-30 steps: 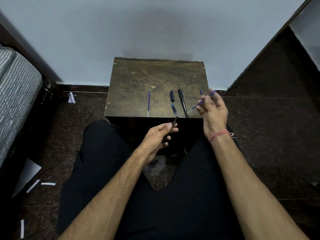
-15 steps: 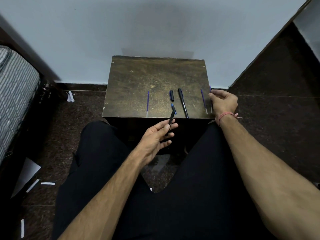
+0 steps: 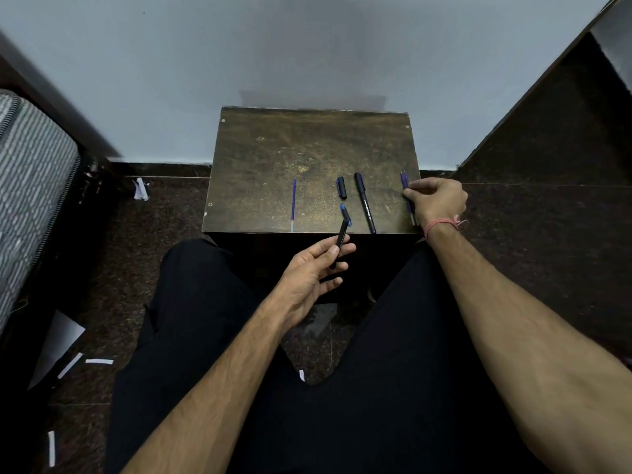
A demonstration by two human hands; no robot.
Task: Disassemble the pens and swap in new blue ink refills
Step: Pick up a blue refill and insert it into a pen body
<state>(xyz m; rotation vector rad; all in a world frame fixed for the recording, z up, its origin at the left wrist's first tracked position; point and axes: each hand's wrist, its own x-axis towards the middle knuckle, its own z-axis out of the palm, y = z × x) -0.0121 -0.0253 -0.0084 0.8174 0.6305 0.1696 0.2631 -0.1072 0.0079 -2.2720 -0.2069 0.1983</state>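
A small, scuffed wooden table stands against the pale wall, and the person sits right up to it, knees in black trousers either side. Off to the left, a striped grey cushion; white paper scraps lie scattered on the dark speckled floor.

On the tabletop, left to right: a lone blue refill lying straight, well apart from the rest; a short dark pen cap; just below it a small blue tip piece; then a whole black pen angled toward the near edge. At the far right edge lies a little bunch of blue refills — two or three, hard to count from here, since the fingers cover their middle.

The right hand, red thread at the wrist, is down on that bunch, fingers curled and fingertips pinched on the refills, which lie flat on the wood. Whether it grips one or only presses them, I can't say for sure.

The left hand hangs in front of the table's near edge, palm up and loosely open — thumb and forefinger pinch an empty black pen barrel, which tilts up toward the tip piece without touching it.
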